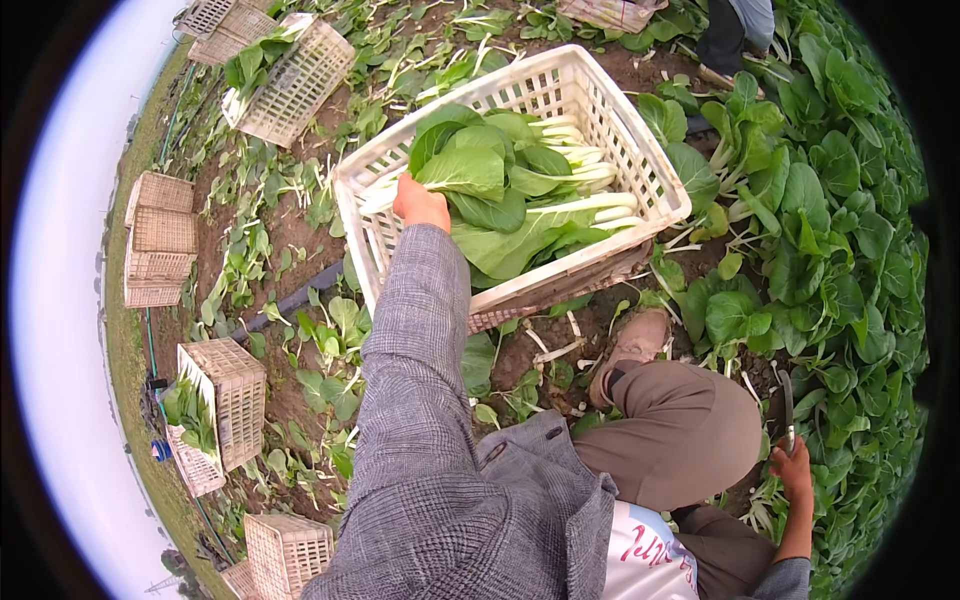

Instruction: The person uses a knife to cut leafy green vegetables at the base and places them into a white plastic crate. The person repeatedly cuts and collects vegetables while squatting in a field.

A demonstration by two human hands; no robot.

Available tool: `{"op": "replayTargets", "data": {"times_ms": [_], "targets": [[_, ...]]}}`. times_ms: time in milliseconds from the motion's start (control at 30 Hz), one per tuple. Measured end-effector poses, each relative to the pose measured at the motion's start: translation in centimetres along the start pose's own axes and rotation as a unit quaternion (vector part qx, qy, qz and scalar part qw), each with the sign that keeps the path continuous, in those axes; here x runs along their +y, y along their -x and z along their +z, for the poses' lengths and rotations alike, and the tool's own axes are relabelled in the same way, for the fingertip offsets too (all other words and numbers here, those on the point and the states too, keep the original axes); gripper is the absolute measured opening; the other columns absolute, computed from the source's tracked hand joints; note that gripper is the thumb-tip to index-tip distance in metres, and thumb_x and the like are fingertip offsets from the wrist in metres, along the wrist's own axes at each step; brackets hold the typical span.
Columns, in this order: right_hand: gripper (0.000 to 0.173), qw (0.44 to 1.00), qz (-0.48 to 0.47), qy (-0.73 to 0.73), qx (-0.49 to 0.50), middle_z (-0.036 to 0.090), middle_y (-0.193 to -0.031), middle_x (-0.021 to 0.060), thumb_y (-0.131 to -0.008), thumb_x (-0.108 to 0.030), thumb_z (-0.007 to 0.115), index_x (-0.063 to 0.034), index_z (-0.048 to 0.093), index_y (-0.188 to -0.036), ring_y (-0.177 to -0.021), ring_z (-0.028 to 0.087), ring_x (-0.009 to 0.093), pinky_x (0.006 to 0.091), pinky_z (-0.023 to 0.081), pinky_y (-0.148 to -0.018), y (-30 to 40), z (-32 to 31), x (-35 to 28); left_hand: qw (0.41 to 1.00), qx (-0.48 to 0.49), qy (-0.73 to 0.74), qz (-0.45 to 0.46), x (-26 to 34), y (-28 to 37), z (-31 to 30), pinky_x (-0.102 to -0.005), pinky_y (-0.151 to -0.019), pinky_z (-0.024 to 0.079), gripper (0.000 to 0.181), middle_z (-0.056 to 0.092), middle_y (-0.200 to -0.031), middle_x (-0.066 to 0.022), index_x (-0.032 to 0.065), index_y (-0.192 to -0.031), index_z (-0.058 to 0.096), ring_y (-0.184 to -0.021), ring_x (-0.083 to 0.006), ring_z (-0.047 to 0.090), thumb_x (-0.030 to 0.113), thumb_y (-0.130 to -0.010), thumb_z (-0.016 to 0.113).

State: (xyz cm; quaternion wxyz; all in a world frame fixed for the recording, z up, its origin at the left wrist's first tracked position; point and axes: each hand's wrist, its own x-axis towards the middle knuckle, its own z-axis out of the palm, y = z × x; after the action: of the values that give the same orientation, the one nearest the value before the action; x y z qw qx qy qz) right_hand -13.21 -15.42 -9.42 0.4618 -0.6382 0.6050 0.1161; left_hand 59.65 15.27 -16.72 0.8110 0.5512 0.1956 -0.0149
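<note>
My left hand [421, 202] reaches into a white plastic crate [634, 131] and grips a bunch of bok choy [384, 196] near its white stalks. The leaves of that bunch lie over more bok choy [574, 154] in the crate, whose pale stalks face the right wall. Down at the right, beside my bent knee, my right hand [792, 466] holds a harvesting knife [787, 405] by its handle. The dark curved blade points away from me, close to standing bok choy plants [825, 300]. My left palm is hidden from view.
More plastic crates stand at the left, some holding greens [191, 412] and one tilted crate [292, 86] at the upper left. A dark hose [292, 300] crosses the leaf-strewn soil. Another person's leg [721, 41] shows at the top right. My shoe [636, 345] is beside the crate.
</note>
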Motion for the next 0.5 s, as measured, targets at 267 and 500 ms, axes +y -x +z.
{"op": "replayTargets", "data": {"times_ms": [267,500], "targets": [[0.024,0.999,0.034,0.034,-0.016,0.054,-0.08,0.0057,-0.079,-0.007,0.06,-0.001,0.05,-0.099,-0.067,0.057,0.014,0.0283,0.052,-0.054,-0.6,1.8,-1.7,0.72,-0.136,-0.668,0.129,-4.7,-0.1,-3.3,-0.0352,-0.076,0.048,0.02,0.063,-0.097,-0.0182,-0.0057,-0.1,0.056,-0.089,-0.0315,0.06,0.008,-0.086,0.05],[0.023,0.997,-0.002,0.066,-0.034,0.056,-0.073,0.0082,-0.079,-0.007,0.063,0.0011,0.05,-0.097,-0.053,0.054,0.015,0.0302,0.045,-0.047,-1.9,5.2,-4.9,0.981,-0.035,-0.123,-0.145,-2.0,-2.3,0.8,-0.0418,-0.1,0.041,0.06,0.044,-0.135,-0.0146,0.004,-0.133,0.04,-0.118,-0.031,0.049,0.05,-0.097,0.025]]}}
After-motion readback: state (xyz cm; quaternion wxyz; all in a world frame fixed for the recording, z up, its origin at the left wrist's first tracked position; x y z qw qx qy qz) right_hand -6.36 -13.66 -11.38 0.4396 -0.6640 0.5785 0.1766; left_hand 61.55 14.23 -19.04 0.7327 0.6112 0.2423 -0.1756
